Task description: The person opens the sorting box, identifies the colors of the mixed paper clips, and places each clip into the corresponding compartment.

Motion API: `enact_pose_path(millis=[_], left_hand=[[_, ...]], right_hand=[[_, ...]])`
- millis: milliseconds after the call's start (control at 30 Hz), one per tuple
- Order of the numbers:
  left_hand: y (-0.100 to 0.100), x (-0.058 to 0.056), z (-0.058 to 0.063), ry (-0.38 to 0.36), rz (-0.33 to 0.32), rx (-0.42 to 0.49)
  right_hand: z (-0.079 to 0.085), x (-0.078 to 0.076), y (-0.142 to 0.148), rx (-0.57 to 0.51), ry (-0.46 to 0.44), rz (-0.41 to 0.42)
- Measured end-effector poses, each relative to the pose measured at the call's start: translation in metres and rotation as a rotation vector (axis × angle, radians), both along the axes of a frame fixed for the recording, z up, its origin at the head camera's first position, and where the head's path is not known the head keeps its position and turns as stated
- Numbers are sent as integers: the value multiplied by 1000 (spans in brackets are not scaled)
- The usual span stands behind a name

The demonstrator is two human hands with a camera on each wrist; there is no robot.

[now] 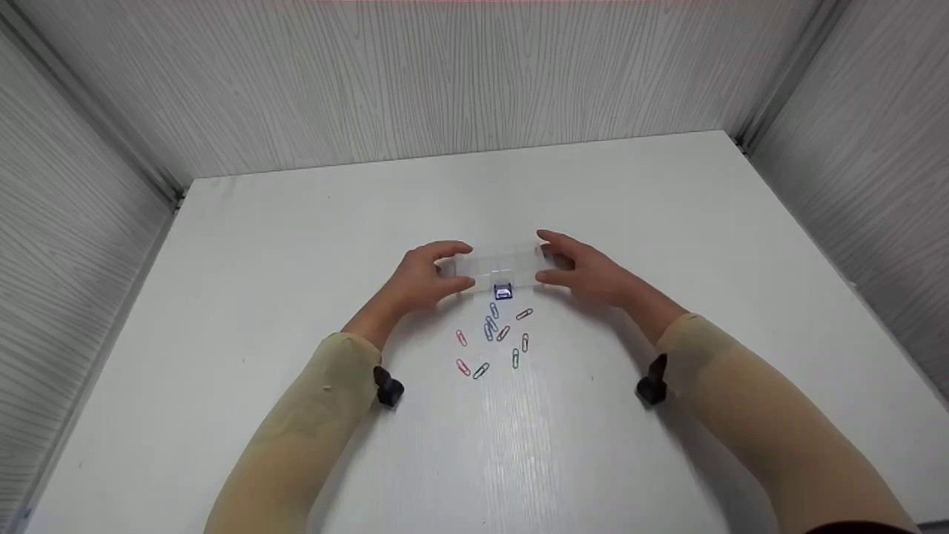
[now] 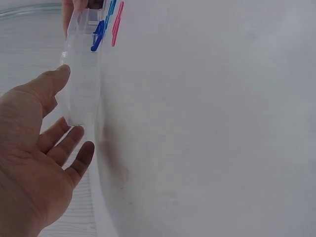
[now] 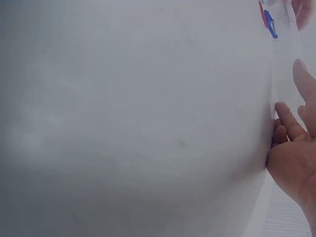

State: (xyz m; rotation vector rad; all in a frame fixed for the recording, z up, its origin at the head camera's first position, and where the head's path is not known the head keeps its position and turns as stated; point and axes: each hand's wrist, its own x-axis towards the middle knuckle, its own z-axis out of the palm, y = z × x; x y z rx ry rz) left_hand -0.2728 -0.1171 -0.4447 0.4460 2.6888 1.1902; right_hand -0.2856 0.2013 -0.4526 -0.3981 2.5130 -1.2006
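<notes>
A clear plastic box with a blue latch on its near side lies between the two hands on the white table. My left hand grips its left end, thumb at the near edge and forefinger at the far edge. At the right end, my right hand holds it in the same way. The left wrist view shows the left thumb against the box wall, with the other fingers around the end. Just in front of the latch, several coloured paper clips lie scattered, in blue, red, pink and green.
Pale wood-grain panels stand behind the white table and along both its sides. A small black device is strapped at the left wrist, and another black device at the right.
</notes>
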Motion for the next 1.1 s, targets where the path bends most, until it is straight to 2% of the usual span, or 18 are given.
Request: enact_pose_path(millis=[300, 567, 667, 867, 1100], left_hand=[[1, -3, 3, 62, 6, 54], [4, -9, 6, 152, 22, 131], [3, -10, 6, 182, 32, 157], [4, -13, 7, 212, 79, 196], [6, -17, 8, 253, 115, 258]], right_hand=[[-5, 0, 0, -38, 19, -54], [3, 7, -4, 31, 250, -87], [4, 7, -5, 67, 303, -84], [3, 5, -7, 98, 306, -89], [4, 2, -6, 119, 268, -46]])
